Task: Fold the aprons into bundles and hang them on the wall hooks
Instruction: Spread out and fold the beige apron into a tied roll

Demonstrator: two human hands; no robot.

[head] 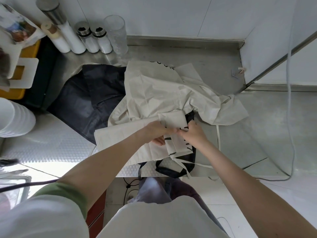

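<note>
A cream apron (159,93) lies crumpled across the steel counter (248,134). Its near part is folded into a narrow bundle (176,134) with black lettering. My left hand (154,133) grips the bundle's left side, fingers curled under the cloth. My right hand (193,133) pinches the bundle's right edge. A dark navy apron (89,100) lies spread to the left, partly under the cream one. Its black strap (171,169) loops over the counter's front edge, beside thin cream ties (197,164). No wall hook is in sight.
Several tall jars and shakers (85,36) stand at the back left. A stack of white bowls (15,117) sits at the left edge. A yellow bin (25,69) holds a white board. A cable (289,100) hangs down on the right.
</note>
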